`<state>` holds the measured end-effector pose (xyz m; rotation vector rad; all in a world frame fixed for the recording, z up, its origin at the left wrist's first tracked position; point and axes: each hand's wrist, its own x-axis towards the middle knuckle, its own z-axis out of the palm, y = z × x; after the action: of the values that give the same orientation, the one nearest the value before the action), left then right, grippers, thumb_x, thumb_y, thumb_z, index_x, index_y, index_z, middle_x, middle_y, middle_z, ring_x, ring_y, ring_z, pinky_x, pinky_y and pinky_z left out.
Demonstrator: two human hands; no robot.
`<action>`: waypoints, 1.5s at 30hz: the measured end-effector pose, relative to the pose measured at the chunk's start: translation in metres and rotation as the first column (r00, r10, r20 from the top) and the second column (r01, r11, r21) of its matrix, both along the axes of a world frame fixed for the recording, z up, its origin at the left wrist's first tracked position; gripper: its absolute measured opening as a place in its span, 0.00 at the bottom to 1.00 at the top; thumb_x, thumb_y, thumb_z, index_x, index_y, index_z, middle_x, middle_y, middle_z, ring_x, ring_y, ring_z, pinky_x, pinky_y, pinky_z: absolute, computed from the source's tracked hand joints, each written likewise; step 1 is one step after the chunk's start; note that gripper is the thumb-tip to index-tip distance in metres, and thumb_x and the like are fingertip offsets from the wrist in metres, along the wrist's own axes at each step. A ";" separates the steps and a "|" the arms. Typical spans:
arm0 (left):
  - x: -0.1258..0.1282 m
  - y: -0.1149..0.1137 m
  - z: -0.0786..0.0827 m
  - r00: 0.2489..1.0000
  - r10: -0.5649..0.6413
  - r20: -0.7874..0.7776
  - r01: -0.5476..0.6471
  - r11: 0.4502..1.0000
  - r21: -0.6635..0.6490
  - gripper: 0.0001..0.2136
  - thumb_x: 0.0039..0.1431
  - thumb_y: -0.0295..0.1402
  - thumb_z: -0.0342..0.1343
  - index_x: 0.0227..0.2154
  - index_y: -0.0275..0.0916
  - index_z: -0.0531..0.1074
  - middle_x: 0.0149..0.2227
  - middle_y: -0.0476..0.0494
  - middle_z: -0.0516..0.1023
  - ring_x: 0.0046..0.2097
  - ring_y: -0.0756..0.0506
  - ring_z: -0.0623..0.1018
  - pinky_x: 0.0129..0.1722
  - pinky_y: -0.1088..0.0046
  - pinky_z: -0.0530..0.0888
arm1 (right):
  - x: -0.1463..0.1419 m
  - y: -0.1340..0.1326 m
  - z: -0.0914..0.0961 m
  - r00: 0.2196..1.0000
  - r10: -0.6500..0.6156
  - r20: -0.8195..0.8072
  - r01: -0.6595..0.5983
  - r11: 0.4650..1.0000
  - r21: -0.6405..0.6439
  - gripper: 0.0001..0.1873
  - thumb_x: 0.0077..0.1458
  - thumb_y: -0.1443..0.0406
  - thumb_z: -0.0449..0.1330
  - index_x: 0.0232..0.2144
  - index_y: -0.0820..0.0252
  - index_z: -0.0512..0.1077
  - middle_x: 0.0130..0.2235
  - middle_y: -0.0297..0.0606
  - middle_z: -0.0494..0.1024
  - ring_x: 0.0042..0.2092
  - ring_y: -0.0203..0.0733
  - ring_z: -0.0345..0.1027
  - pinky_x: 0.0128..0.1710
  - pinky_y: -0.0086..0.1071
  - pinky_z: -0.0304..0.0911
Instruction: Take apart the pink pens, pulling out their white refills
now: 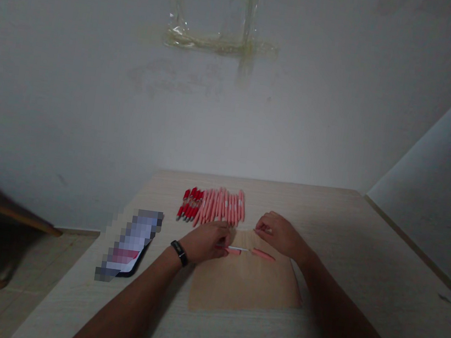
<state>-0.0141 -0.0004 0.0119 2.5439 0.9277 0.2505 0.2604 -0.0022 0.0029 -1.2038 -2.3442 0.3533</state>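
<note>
A sheet of brown paper (245, 285) lies on the table under both hands. My left hand (210, 242) is closed over its upper left part, its fingers on a thin white pen refill (240, 248). Beside the refill, a short pink pen piece (233, 252) shows partly from under those fingers. Another pink pen piece (264, 254) rests on the paper to the right. My right hand (279, 235) is near the paper's top edge, thumb and fingertips pinched together; what is between them is too small to make out.
Behind my left hand lies a row of several pink pens (221, 204), with several red pen pieces (191, 203) at its left end. A phone (132, 243), partly blurred out, lies on the table's left side. The wall (298, 117) meets the table's far edge.
</note>
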 end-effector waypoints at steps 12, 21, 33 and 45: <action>0.004 -0.004 0.008 0.997 0.069 0.038 -0.071 0.997 0.037 0.06 0.53 0.34 0.60 0.31 0.38 0.70 0.35 0.45 0.73 0.36 0.46 0.71 0.33 0.73 0.63 | -0.005 -0.001 -0.001 0.990 0.135 0.044 -0.131 0.988 -0.078 0.09 0.58 0.60 0.61 0.29 0.60 0.72 0.32 0.36 0.74 0.36 0.40 0.65 0.38 0.33 0.56; 0.007 -0.006 0.009 0.996 0.066 0.052 -0.068 0.996 0.049 0.06 0.56 0.36 0.59 0.32 0.39 0.71 0.34 0.46 0.74 0.36 0.47 0.71 0.32 0.74 0.61 | -0.007 -0.004 0.000 0.984 0.178 0.017 -0.174 0.977 -0.119 0.13 0.58 0.56 0.62 0.31 0.60 0.72 0.32 0.36 0.74 0.36 0.40 0.64 0.38 0.32 0.56; 0.008 -0.004 0.004 0.996 0.084 0.001 -0.084 0.996 -0.009 0.06 0.56 0.35 0.58 0.35 0.39 0.71 0.34 0.46 0.75 0.33 0.48 0.71 0.30 0.75 0.60 | -0.018 -0.013 0.005 0.947 0.320 0.037 -0.312 0.938 -0.150 0.16 0.54 0.54 0.66 0.28 0.59 0.70 0.33 0.34 0.72 0.38 0.40 0.64 0.39 0.32 0.55; 0.012 -0.005 0.001 0.993 0.032 0.109 -0.031 0.999 -0.012 0.11 0.63 0.42 0.53 0.35 0.38 0.71 0.35 0.45 0.75 0.34 0.48 0.71 0.31 0.75 0.60 | -0.028 -0.010 -0.004 0.974 0.221 0.059 -0.217 0.974 -0.062 0.11 0.62 0.56 0.59 0.39 0.56 0.74 0.39 0.38 0.73 0.43 0.43 0.64 0.42 0.34 0.57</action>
<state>-0.0018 -0.0056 0.0128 2.4801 0.9253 0.3895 0.2321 -0.0124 -0.0012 -0.9959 -2.5473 0.4613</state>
